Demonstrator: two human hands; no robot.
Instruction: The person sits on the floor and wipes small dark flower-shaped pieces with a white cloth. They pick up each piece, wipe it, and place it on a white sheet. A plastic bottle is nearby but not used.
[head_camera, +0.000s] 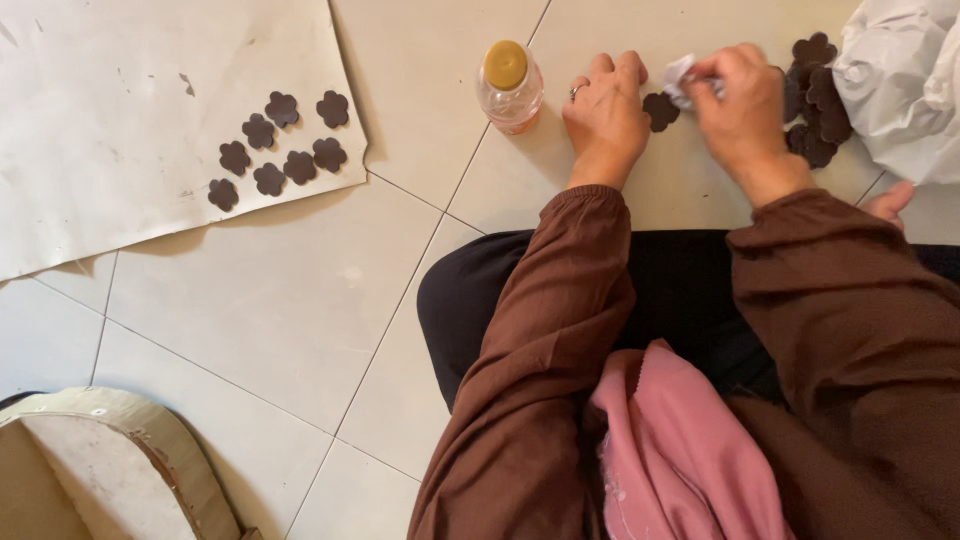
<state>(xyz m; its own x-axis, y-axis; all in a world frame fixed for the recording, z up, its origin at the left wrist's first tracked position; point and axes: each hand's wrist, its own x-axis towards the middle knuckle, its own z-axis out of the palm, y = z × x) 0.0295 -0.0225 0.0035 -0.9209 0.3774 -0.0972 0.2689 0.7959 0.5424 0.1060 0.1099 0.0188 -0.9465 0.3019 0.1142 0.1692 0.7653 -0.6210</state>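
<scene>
My left hand (605, 115) presses its fingertips on the edge of a dark brown flower-shaped cutout (660, 110) lying on the tiled floor. My right hand (742, 105) pinches a small white cloth or wad (680, 78) and holds it against that cutout. A pile of more brown flower cutouts (815, 100) lies just right of my right hand. A small clear bottle with a yellow cap (509, 88) stands left of my left hand.
Several brown flower cutouts (280, 150) are laid out on a large sheet of beige paper (120, 110) at the upper left. A crumpled white bag (900, 80) sits at the upper right. A curved cardboard piece (120, 460) lies at the lower left.
</scene>
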